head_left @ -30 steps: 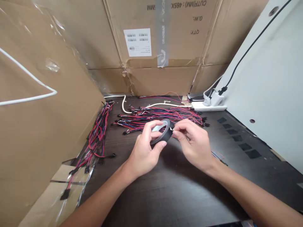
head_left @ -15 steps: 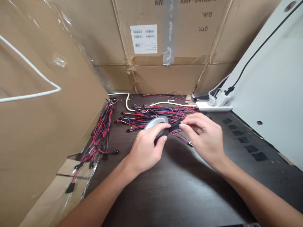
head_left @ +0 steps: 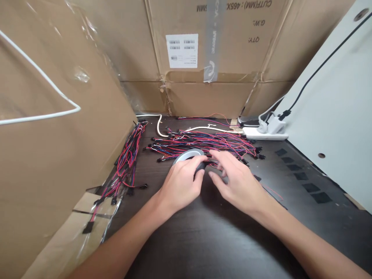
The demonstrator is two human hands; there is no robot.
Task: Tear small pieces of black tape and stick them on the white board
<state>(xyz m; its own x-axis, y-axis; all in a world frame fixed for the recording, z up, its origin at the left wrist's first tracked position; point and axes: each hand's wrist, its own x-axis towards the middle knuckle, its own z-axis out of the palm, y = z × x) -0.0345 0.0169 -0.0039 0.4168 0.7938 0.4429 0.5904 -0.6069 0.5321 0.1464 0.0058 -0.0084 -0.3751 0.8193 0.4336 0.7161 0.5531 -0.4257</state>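
Note:
A roll of black tape (head_left: 189, 153) with a pale grey inner ring is held in my left hand (head_left: 183, 182), thumb and fingers closed around its near side. My right hand (head_left: 235, 180) hovers just right of the roll, its thumb and index finger spread apart and nothing seen between them. The dark tape end lies close to the right fingertips; whether they touch it I cannot tell. Behind both hands, a wide bundle of red, black and blue wires (head_left: 203, 139) with black connectors lies on the dark table (head_left: 226, 244).
A second wire bundle (head_left: 130, 151) lies along the left cardboard wall (head_left: 58, 155). Several black tape squares (head_left: 300, 176) are stuck on the table at right. A white power strip (head_left: 264, 134) with plugs sits at the back right, beside a white panel (head_left: 334, 97).
My right thumb and index finger have parted from the black tape strip they were pinching, and that hand has moved left and slightly down. My left hand keeps the roll.

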